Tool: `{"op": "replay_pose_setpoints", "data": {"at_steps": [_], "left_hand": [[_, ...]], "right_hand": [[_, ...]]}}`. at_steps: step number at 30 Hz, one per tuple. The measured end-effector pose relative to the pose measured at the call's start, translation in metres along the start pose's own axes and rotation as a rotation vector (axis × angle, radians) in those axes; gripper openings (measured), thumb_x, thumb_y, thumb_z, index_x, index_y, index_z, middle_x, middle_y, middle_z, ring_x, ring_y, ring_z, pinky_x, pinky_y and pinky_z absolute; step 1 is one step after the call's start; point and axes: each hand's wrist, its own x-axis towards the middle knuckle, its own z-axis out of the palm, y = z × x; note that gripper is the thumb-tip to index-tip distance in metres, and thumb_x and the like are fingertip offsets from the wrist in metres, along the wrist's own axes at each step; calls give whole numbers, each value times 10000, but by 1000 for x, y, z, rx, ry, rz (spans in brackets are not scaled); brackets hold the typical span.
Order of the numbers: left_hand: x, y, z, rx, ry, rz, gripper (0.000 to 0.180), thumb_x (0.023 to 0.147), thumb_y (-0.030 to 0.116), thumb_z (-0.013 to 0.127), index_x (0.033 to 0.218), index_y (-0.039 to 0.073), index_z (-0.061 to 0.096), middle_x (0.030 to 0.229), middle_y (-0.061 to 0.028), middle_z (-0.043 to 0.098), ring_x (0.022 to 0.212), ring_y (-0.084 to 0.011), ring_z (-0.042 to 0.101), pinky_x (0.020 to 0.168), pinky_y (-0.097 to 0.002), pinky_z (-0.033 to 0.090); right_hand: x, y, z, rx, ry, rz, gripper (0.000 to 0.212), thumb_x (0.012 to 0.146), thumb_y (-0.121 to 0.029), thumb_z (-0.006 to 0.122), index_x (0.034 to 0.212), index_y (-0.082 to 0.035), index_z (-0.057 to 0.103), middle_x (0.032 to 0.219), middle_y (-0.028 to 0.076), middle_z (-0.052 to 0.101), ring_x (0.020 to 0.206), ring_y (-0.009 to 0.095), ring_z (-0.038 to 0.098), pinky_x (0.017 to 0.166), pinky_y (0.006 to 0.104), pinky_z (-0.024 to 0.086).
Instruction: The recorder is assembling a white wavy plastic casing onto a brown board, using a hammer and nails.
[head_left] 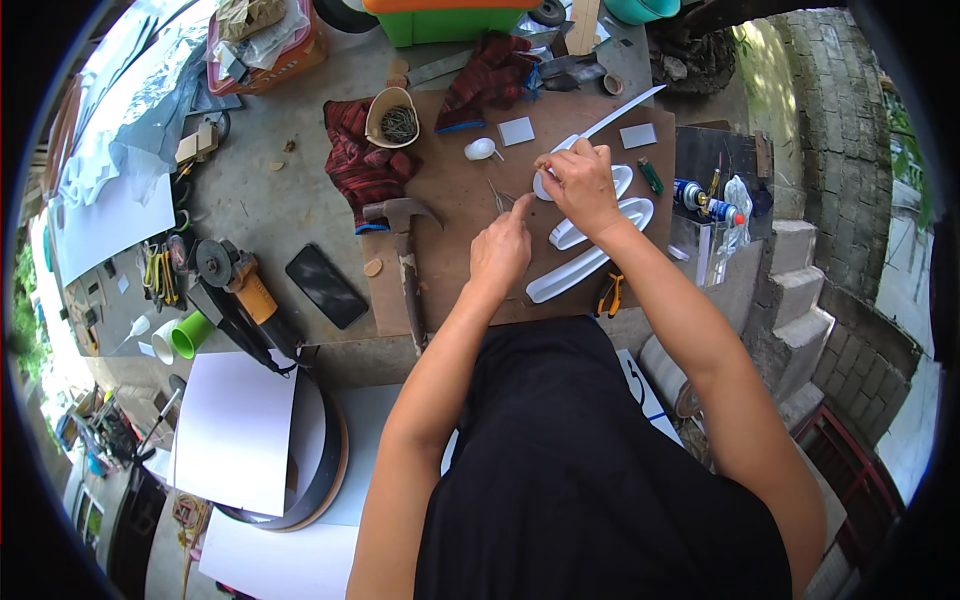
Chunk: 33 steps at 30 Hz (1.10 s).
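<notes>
Over the brown board (460, 290), my right hand (582, 185) is closed in a pinch at the curled white strip (598, 128), whose straight end reaches toward the upper right. Its fingertips hide the pinched spot. My left hand (503, 245) is lower and to the left, fingers bent together around the index fingertip; anything in them is hidden. Thin metal pieces (498, 195) lie just beyond it. Below my right hand, more white bent strips (585, 265) form rounded loops. A white spoon-like scoop (480, 149) and two small white cards (516, 131) lie farther off.
A hammer (402, 270) lies left of my left hand. Beyond it are a cup of nails (394, 122) and red-black gloves (350, 165). A phone (326, 285) and angle grinder (245, 285) rest farther left. Orange-handled pliers (609, 295) lie near the front edge, gas canisters (705, 203) at right.
</notes>
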Motion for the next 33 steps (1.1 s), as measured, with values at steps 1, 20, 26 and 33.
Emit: {"op": "replay_pose_setpoints", "data": {"at_steps": [1,20,26,33], "left_hand": [[0,1,0,29,-2,17,473,946,112,531,1406,217,507,995,-206,714,891,-426,687,770,-539,542],[-11,-11,-17,-26,281,-78,267,926,105,619,1190,86,582,1041,-168,664,871,-401,681,753,-509,544],[8,-31,-23,89,271,2,264,928,83,631,1186,117,584,1126,-188,576,927,-414,659,761,-508,544],[32,-12,-34,265,161,72,271,930,106,647,1191,151,590,1104,-184,605,913,-424,667,770,-513,537]], "right_hand": [[3,6,0,3,-9,6,62,813,-179,741,869,-153,741,814,-35,717,851,189,589,805,380,366],[5,16,-79,502,129,615,211,959,-247,666,964,-38,695,819,118,694,767,288,647,701,389,472],[-112,-7,-101,472,-137,638,301,966,-246,679,859,17,578,751,189,626,674,351,630,625,410,474],[-230,29,-55,198,-113,974,267,950,-240,692,868,-16,572,786,186,663,739,405,648,659,477,485]]}}
